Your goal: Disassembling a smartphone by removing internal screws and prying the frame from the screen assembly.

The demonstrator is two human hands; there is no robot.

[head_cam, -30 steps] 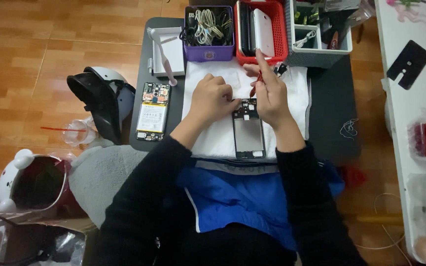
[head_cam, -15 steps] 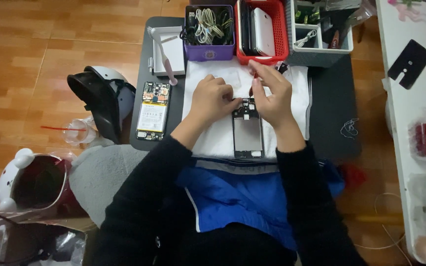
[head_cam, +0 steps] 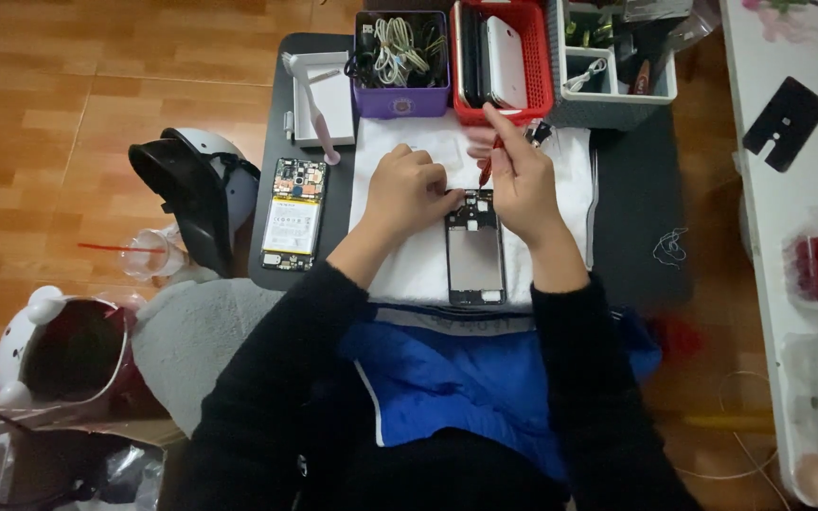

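An opened phone frame point(head_cam: 474, 255) lies lengthwise on a white cloth point(head_cam: 570, 199) spread over a dark table point(head_cam: 636, 237). My left hand point(head_cam: 409, 189) rests on the cloth with its fingertips pressing the frame's top left corner. My right hand point(head_cam: 521, 175) hovers over the frame's top right and grips a thin red tool point(head_cam: 488, 168), tip pointing down at the frame's upper end. A second opened phone point(head_cam: 293, 214), showing its battery and circuit board, lies to the left on the table.
Along the table's far edge stand a white tray point(head_cam: 319, 104), a purple basket of cables point(head_cam: 400, 57), a red basket with phones point(head_cam: 504, 57) and a grey bin point(head_cam: 617, 66). A helmet point(head_cam: 191, 189) sits on the floor to the left. A white table point(head_cam: 807, 189) stands at right.
My right hand has dropped slightly and tilted the red tool down toward the frame's top end. My left hand stays put on the frame.
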